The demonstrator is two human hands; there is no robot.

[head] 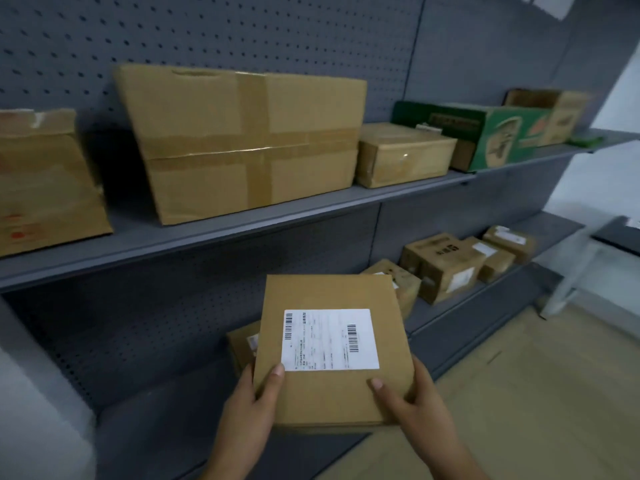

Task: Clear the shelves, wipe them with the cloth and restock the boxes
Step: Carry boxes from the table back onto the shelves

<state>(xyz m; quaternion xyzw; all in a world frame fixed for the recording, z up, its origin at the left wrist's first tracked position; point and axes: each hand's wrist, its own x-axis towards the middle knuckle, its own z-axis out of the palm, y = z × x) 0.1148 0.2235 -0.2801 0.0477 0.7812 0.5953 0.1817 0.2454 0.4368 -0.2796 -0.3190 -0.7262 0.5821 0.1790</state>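
Grey pegboard shelving (207, 36) lines the wall, with cartons (249, 140) on its upper shelf (242, 233) and small boxes (446, 268) on the lower shelf (156, 427). A flat labelled box (332, 403) is held above the lower shelf's front edge, the left hand (249, 407) and right hand (412, 400) each gripping a near corner, thumb on top and fingers (421, 374) wrapped round its edge. Gripped only at that end, its far edge could dip and knock the half-hidden box (242, 344) behind.

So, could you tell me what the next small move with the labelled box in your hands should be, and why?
Probably lower the labelled box onto the lower shelf, beside the small box. The left hand and right hand grip its near corners, it hangs over that shelf, and the surface to its left looks bare.
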